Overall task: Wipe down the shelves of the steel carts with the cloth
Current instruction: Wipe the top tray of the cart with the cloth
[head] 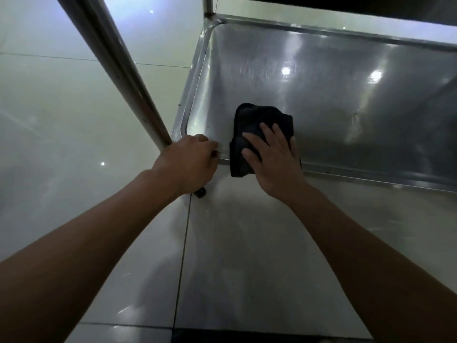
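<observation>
Pressing down with straight, spread fingers, your right hand [273, 157] lies flat on the one dark cloth [257, 134], pinning it to the lower shelf [346, 95] of the steel cart rather than curling round it. The cloth is bunched and folded; its long axis runs from the near rim up and away from you into the tray, with its near end draped over the rim's edge and its far end lying on the shelf floor. It sits in the shelf's near left corner area.

Your left hand [190, 162] is beside it at that corner, fingers curled over the rim where the upright post [123, 70] meets the shelf; you cannot see the fingertips, so how firmly it grips is unclear. A second post [207, 4] rises at the far left corner. One small dark caster [200, 192] peeks out under your left wrist. Pale floor tiles [61, 107] lie below, with bright light spots reflected in the steel.
</observation>
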